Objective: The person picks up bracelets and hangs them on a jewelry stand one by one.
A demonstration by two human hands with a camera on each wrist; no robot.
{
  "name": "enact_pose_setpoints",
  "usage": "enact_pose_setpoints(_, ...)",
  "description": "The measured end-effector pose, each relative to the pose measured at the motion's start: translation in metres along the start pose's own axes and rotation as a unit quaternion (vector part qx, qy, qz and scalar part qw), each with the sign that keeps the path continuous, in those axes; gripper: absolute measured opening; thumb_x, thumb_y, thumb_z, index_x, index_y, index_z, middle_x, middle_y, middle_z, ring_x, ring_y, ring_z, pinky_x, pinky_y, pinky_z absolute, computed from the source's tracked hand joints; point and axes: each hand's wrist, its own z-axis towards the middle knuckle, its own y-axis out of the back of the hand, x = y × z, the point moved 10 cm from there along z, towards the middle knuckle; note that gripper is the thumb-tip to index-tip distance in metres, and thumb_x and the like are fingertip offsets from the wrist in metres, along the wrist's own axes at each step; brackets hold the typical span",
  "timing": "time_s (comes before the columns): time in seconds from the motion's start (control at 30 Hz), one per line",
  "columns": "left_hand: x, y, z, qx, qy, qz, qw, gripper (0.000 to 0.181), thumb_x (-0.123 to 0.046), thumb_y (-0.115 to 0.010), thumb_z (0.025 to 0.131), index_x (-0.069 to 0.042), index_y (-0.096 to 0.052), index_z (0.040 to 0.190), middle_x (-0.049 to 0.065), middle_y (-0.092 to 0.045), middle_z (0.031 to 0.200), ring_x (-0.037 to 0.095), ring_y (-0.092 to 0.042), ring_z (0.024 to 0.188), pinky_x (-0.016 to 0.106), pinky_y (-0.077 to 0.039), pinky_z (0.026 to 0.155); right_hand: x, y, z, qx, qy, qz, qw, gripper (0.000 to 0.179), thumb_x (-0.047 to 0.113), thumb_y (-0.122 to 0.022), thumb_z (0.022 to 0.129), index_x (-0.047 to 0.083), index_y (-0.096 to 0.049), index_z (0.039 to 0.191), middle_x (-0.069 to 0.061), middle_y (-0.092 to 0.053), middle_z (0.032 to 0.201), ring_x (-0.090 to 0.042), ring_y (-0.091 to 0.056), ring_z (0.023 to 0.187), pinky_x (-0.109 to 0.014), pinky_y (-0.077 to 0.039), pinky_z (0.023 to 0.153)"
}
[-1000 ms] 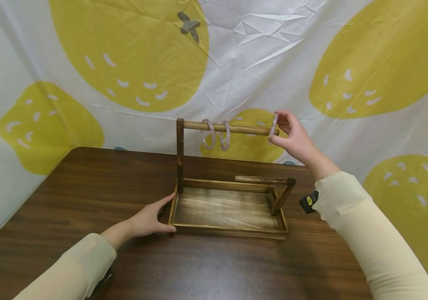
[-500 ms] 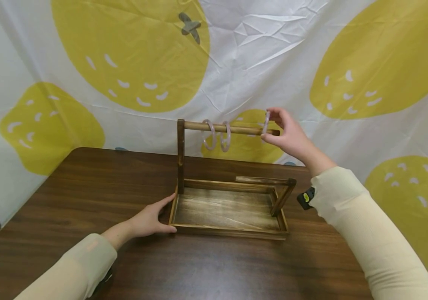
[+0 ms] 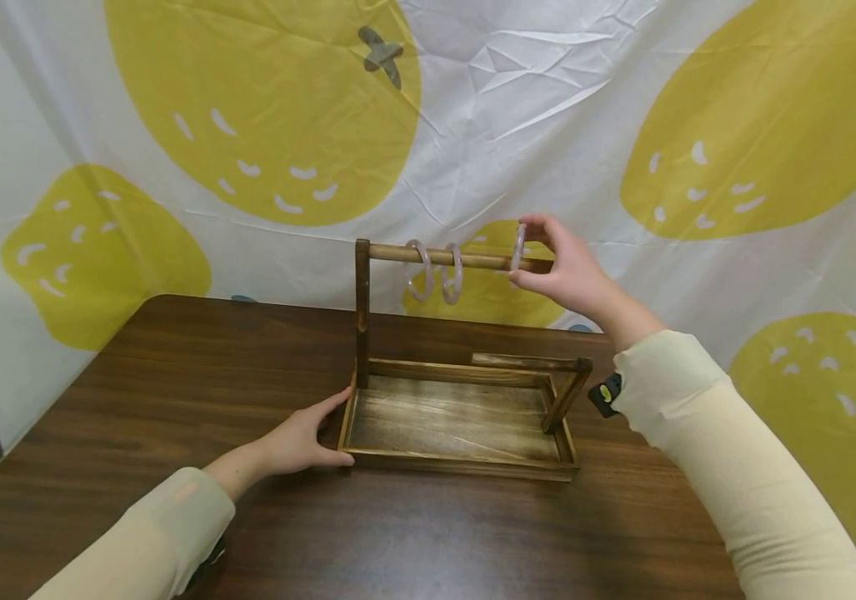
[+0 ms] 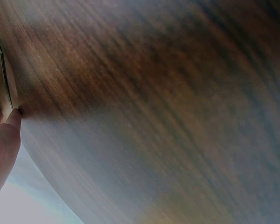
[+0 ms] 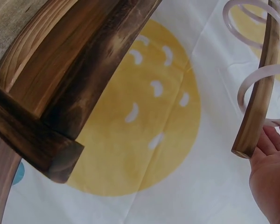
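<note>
In the head view, my right hand (image 3: 572, 268) pinches a pale pink bangle (image 3: 518, 247) between thumb and fingertips. This bangle encircles the upper wooden bar (image 3: 489, 262) near its free right end, as the right wrist view also shows. Two similar bangles, a left one (image 3: 428, 273) and a right one (image 3: 460, 275), hang further left on that bar. The bar belongs to a brown wooden stand with a shallow tray base (image 3: 465, 421). At the tray's left end, my left hand (image 3: 294, 439) holds it, thumb at the front corner and fingers towards the back.
A shorter lower bar (image 3: 525, 361) juts left from a post (image 3: 567, 394) at the tray's right end. The stand rests on a dark wooden table (image 3: 195, 367). Behind it hangs a white cloth (image 3: 525, 125) printed with yellow lemons.
My right hand has moved left, sliding the pinched bangle from the bar's free end further along it. My left hand, the stand and the other two bangles stay put.
</note>
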Motion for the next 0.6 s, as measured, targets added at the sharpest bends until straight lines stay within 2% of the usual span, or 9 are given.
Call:
enact_pose_setpoints(0.1,0.001,0.0,0.0,0.0,0.001,0.0,1.0,0.098,-0.034,-0.078,0.075,-0.003,-0.021,0.149,0.023,-0.027,0.151,0.042,-0.029,0.136,0.056,-0.028,0.108,0.002,-0.002,0.0,0.006,-0.002,-0.006,1.0,0.065,0.011,-0.067,0.082,0.002,-0.034,0.138,-0.017,-0.044,0.136,-0.032,-0.035,0.134,-0.051,-0.035,0.106)
enact_pose_setpoints(0.23,0.001,0.0,0.0,-0.001,0.001,-0.002,1.0,0.098,-0.034,-0.078,0.075,-0.003,-0.021,0.149,0.023,-0.027,0.151,0.042,-0.029,0.136,0.056,-0.028,0.108,0.006,-0.005,0.001,0.008,0.007,-0.021,0.9997,0.066,0.012,-0.068,0.081,0.001,-0.035,0.138,-0.017,-0.046,0.135,-0.033,-0.037,0.132,-0.052,-0.03,0.109)
enact_pose_setpoints(0.6,0.0,0.0,-0.001,0.0,0.003,0.001,1.0,0.098,-0.034,-0.077,0.076,-0.003,-0.02,0.149,0.023,-0.027,0.151,0.042,-0.029,0.136,0.057,-0.028,0.108,0.014,-0.011,0.005,0.015,0.038,-0.048,0.998,0.068,0.011,-0.07,0.078,-0.002,-0.037,0.137,-0.02,-0.05,0.13,-0.034,-0.042,0.127,-0.049,-0.035,0.106)
